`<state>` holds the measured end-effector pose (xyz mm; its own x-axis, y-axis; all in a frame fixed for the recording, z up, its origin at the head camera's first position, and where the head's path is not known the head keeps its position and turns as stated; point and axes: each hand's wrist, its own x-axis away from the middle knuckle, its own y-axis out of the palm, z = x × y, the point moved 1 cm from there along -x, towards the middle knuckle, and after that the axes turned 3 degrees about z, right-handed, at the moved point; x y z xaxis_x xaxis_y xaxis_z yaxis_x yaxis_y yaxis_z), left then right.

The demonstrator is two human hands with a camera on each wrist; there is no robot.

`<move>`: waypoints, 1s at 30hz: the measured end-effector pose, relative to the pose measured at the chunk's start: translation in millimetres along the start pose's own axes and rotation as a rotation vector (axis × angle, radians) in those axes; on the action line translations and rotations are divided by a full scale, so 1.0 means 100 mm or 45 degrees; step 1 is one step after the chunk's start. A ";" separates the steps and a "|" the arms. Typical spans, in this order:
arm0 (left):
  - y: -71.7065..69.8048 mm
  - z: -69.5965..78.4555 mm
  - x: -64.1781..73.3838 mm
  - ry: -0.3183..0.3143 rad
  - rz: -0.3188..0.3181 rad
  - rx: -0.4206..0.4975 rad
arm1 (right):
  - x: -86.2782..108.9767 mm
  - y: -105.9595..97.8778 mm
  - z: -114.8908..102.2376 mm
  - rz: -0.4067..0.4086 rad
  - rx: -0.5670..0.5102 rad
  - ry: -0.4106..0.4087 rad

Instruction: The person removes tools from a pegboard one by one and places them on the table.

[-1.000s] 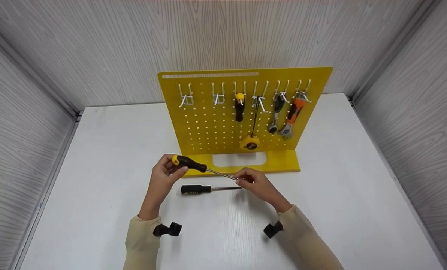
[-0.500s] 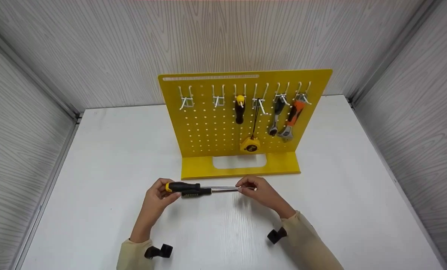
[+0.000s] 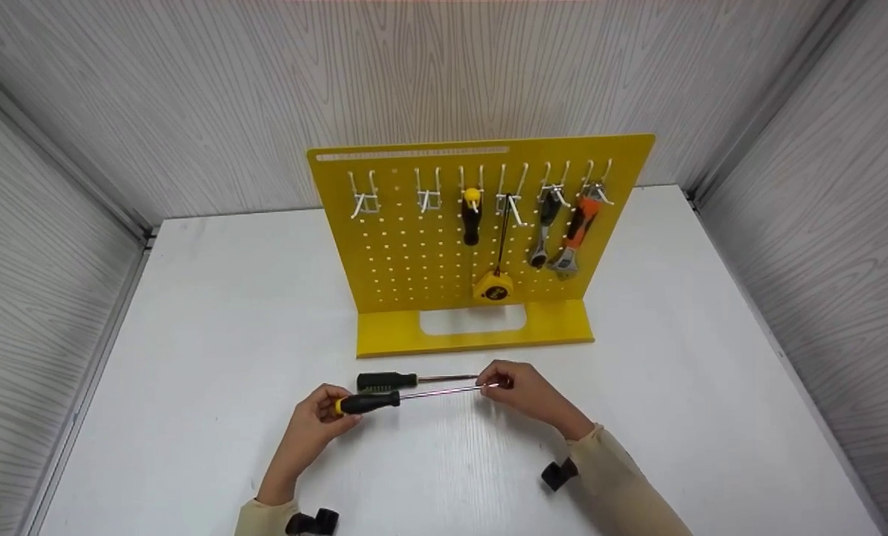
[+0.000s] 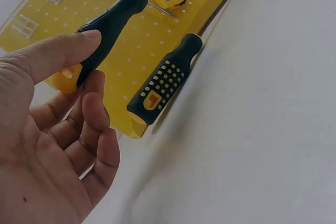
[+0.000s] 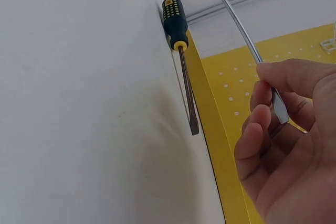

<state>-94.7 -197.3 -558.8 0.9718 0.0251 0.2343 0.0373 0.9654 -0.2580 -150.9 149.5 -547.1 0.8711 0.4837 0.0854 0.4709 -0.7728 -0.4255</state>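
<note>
- Head view: I see the held screwdriver [image 3: 373, 402] nearly level between both hands, apparently off the table [image 3: 190, 335], on the near side of a second screwdriver [image 3: 395, 381] that rests in front of the pegboard [image 3: 406, 275].
- Left hand [image 3: 313, 424]: thumb and fingers pinch the handle [image 4: 113, 27] near its yellow end, with the lower fingers loosely curled.
- Right hand [image 3: 522, 391]: thumb and fingers pinch the shaft [image 5: 236, 24], the flat tip [image 5: 280, 109] sticking out past them.
- To do this well, I would match the height of the two pinches so the shaft neither tips nor twists.
- I judge smooth metal likely to slip, so I would let the left hand bear most of the weight, fingers away from the blade's edge.
- I would also leave a gap beside the second screwdriver, so the handles don't knock.
- Pose: I see the left forearm [image 3: 280, 473] rise steeply from the bottom edge; the right forearm [image 3: 572, 418] slants in from the lower right, and the hands face each other.
</note>
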 end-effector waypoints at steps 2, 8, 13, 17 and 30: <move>0.00 -0.03 0.00 -0.007 -0.003 -0.029 | 0.01 0.00 0.01 -0.012 0.040 0.010; -0.01 -0.09 0.00 0.021 -0.014 -0.134 | 0.02 0.01 0.00 -0.041 0.168 0.032; 0.00 -0.09 0.00 0.029 -0.025 -0.166 | 0.02 0.04 0.05 -0.055 0.239 0.058; 0.01 -0.11 -0.02 0.015 -0.023 -0.204 | 0.02 0.05 0.09 -0.059 0.253 0.067; 0.09 -0.15 -0.06 0.045 0.028 -0.443 | 0.02 0.03 0.17 -0.025 0.326 0.030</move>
<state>-96.6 -192.5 -576.2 0.9805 0.0301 0.1944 0.0875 0.8185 -0.5678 -149.6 154.9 -563.7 0.8665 0.4855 0.1158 0.4396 -0.6327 -0.6375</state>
